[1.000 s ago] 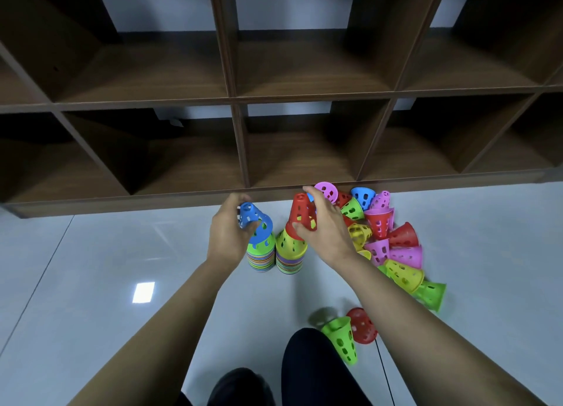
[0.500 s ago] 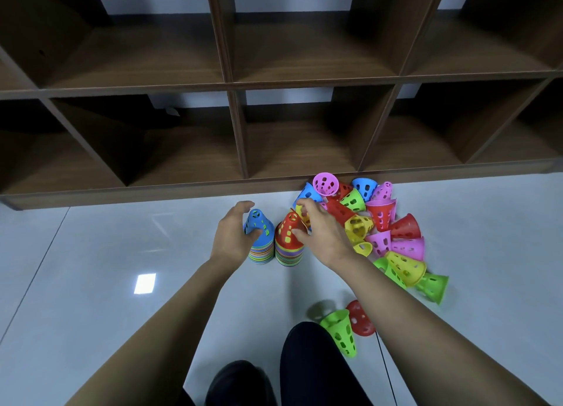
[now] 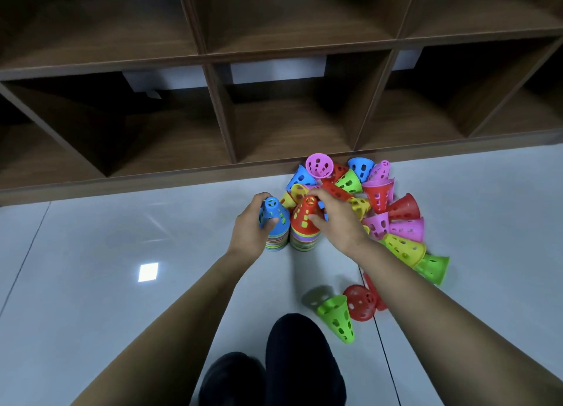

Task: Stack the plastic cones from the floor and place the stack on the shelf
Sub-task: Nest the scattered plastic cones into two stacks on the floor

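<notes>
Two short stacks of perforated plastic cones stand side by side on the grey floor in front of the shelf. The left stack (image 3: 275,232) has a blue cone on top, and my left hand (image 3: 251,229) wraps around that cone. A red cone tops the right stack (image 3: 303,226); my right hand (image 3: 338,220) grips it from the right. A heap of loose cones (image 3: 377,198) in pink, red, green, yellow and blue lies just right of my hands.
The dark wooden shelf (image 3: 274,168) with open cubbies runs across the back, its base edge close behind the stacks. A green cone (image 3: 338,317) and a red cone (image 3: 361,302) lie on their sides near my knee (image 3: 298,344).
Both hands pressed the blue and red cones down, so they now sit low on their stacks. The camera has dipped closer to the floor.
</notes>
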